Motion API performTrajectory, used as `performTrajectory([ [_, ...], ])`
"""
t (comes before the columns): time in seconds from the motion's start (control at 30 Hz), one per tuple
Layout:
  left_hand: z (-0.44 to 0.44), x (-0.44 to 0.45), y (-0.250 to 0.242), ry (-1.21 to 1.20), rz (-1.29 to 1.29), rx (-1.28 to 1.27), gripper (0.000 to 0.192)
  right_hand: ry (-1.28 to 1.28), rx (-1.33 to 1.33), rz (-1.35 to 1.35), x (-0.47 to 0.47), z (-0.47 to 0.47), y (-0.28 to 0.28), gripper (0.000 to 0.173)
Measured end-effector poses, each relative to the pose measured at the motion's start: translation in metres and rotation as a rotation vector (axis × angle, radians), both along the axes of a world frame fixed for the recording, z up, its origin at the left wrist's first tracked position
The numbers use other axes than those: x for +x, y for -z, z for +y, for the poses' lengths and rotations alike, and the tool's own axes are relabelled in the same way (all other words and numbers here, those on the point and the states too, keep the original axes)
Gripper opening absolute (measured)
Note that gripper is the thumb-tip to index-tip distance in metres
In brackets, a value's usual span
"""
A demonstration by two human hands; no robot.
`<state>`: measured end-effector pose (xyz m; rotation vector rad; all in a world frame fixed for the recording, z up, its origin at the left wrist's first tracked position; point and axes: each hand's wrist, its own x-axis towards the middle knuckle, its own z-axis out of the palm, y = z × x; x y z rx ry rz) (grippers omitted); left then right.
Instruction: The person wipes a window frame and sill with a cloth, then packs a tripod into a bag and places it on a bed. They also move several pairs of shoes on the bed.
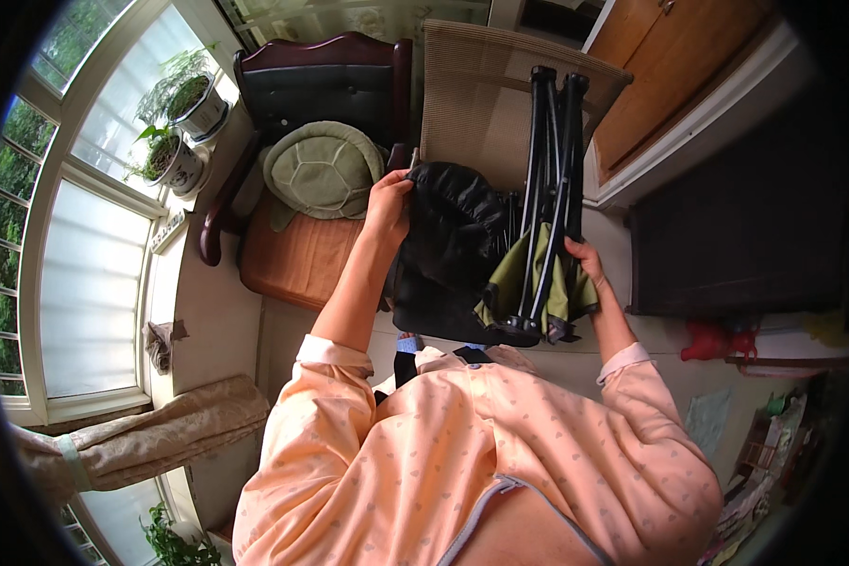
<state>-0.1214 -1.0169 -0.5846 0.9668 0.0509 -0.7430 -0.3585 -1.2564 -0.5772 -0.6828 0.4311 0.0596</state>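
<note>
My left hand (389, 201) pinches the edge of a puffy black fabric piece (456, 219) with gathered folds. I cannot tell whether it is a bag or a garment. My right hand (586, 260) grips a folded camping stool or chair (553, 141) with dark metal legs and olive-green cloth (516, 272) bunched about its lower end. The stool stands nearly upright in the view, in front of a chair with a beige mesh back (470, 92). Beneath the black fabric is a black seat (446, 311). Some thin dark rods show between the fabric and the stool, partly hidden.
A wooden armchair (304, 265) at the left holds a green turtle-shell cushion (329, 170). Potted plants (177, 159) stand on the windowsill. A large dark panel (736, 226) is at the right, below a wooden door (651, 78). A red bag (714, 339) lies near it.
</note>
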Motion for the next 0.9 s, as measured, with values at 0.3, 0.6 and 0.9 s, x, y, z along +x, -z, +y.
performTrajectory([
  [0.3, -0.064, 0.012, 0.007, -0.107, -0.677, 0.748, 0.035, -0.401, -0.71, -0.086, -0.05, -0.042, -0.081, 0.07],
  [0.6, -0.096, 0.038, -0.034, 0.117, -0.747, 0.7, 0.05, -0.604, -1.05, 0.049, -0.087, -0.028, -0.095, 0.082],
  [0.9, -0.089, 0.022, -0.038, 0.328, -1.038, 0.742, 0.033, -0.352, -0.859, 0.173, -0.09, -0.027, -0.068, 0.075],
])
